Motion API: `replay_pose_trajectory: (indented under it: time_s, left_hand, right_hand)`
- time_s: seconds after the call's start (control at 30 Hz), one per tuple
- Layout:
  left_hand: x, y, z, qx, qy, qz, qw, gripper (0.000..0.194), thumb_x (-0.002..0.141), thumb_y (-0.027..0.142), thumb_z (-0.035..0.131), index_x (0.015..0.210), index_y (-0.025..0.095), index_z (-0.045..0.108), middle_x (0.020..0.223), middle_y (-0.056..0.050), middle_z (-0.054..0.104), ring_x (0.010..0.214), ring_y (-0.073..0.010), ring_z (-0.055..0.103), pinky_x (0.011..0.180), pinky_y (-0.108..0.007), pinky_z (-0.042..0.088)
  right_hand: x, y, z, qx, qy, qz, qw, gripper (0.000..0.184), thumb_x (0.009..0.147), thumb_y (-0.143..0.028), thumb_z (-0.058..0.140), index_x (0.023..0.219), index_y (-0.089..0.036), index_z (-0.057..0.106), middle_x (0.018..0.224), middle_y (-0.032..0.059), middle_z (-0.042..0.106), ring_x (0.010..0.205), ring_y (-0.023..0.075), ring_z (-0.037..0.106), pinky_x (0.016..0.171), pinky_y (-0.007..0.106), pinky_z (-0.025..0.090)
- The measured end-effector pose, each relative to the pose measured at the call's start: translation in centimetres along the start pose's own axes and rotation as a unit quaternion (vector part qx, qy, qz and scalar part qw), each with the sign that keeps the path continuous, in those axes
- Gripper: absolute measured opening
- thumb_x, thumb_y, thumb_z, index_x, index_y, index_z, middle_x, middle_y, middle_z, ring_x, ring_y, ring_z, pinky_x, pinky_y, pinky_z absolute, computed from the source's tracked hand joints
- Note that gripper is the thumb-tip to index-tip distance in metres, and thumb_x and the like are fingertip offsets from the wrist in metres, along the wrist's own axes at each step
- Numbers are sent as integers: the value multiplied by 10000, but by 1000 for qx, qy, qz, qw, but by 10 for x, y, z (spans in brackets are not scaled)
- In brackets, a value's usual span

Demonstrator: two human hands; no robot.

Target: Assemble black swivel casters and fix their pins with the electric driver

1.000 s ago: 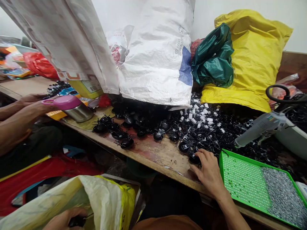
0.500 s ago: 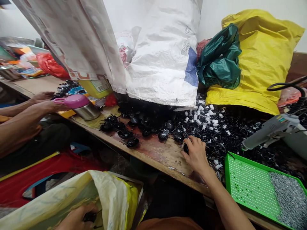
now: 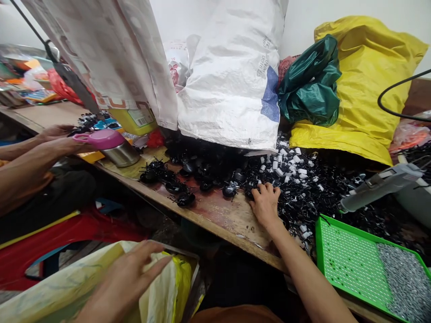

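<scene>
My left hand (image 3: 131, 273) is over the mouth of a cream-coloured sack (image 3: 155, 287), its fingers apart and nothing visible in them. At the bench, my right hand (image 3: 267, 204) reaches over the edge of a heap of small black parts (image 3: 296, 208), fingers spread and bent. Its fingertips are beside a black plastic beetle (image 3: 249, 190), partly hidden. Left of it, a shiny black beetle (image 3: 230, 189) and several others, such as one black toy beetle (image 3: 185, 199), lie on the wooden bench (image 3: 215, 220).
White pieces (image 3: 296, 166) lie on the heap. A green tray (image 3: 357, 264) with small grey metal bits stands at right, near a grey tool (image 3: 380, 186). White (image 3: 229, 103) and yellow sacks (image 3: 363, 89) stand behind. At left, another person's arms (image 3: 43, 152) are near a pink-lidded flask (image 3: 117, 148).
My left hand has risen out of the sack; the black object it held is no longer visible. My right hand has shifted slightly left and forward, toward the beetle.
</scene>
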State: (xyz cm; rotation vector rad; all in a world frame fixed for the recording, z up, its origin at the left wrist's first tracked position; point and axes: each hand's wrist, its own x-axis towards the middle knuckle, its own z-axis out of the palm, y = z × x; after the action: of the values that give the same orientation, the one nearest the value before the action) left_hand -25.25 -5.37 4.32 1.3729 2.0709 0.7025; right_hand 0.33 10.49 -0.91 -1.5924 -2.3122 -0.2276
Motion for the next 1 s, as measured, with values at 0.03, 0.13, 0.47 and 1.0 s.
replay_pose_trajectory:
  time_s: [0.03, 0.13, 0.47, 1.0]
  left_hand:
    - [3, 21, 12, -33, -27, 30, 999, 178, 519, 356, 679, 623, 214, 658, 646, -14, 641, 626, -203, 559, 564, -253, 395]
    - [17, 65, 61, -201, -169, 64, 963, 160, 622, 299, 629, 722, 176, 653, 756, -34, 638, 716, -182, 559, 658, -257, 430]
    - [61, 110, 156, -571, -148, -98, 801, 282, 576, 214, 710, 818, 142, 584, 735, -18, 612, 606, -105, 568, 576, -225, 460]
    - [22, 146, 161, -594, -258, -27, 761, 339, 597, 166, 698, 928, 164, 624, 830, -6, 659, 779, -124, 572, 755, -223, 422]
  right_hand:
    - [-1, 0, 0, 3, 3, -7, 1000, 75, 706, -209, 587, 779, -196, 599, 900, 72, 590, 942, 252, 394, 806, 423, 215]
    - [-9, -1, -2, 13, 10, -23, 1000, 35, 706, -175, 564, 728, -175, 592, 837, 68, 598, 902, 236, 412, 820, 428, 213]
    - [-36, -4, -18, 43, 52, -45, 997, 83, 736, -201, 531, 779, -152, 583, 791, 56, 586, 869, 214, 439, 848, 432, 237]
    - [-103, 10, -76, 239, 168, -14, 956, 484, 671, -72, 489, 1138, -172, 408, 967, 93, 565, 986, 252, 466, 855, 479, 346]
